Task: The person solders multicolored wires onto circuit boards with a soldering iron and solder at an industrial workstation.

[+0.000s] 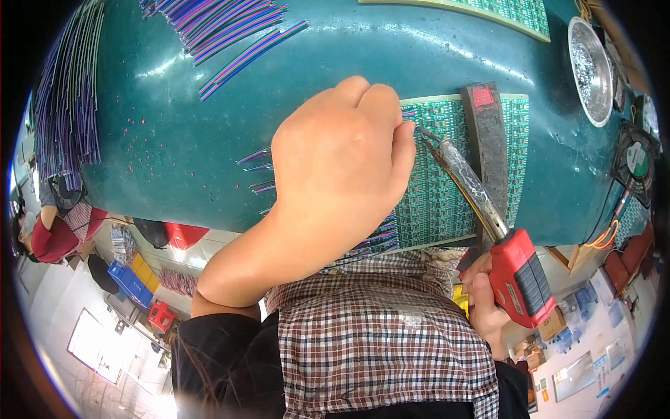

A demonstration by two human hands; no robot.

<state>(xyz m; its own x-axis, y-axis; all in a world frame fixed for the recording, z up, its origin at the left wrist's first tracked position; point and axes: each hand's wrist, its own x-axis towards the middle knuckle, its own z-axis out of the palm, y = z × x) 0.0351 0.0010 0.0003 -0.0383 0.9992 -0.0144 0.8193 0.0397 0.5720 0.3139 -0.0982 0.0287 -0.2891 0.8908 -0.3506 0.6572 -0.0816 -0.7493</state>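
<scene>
My left hand (342,143) is closed in a pinch over the left edge of a green circuit board panel (440,174). Short ends of thin coloured wires (409,114) show at its fingertips, and the rest is hidden under the hand. My right hand (483,297) is wrapped round the red handle of a soldering iron (516,269). The iron's tip meets the panel's edge close to my left thumb. More coloured wires (259,167) stick out to the left from beneath my left hand and wrist.
A dark bar (488,146) lies across the panel. Wire bundles (223,28) rest at the back, and others (66,98) hang at the left. Another panel (488,10), a metal bowl (590,70) and a small fan (635,157) stand far and right. A person (52,234) sits at left.
</scene>
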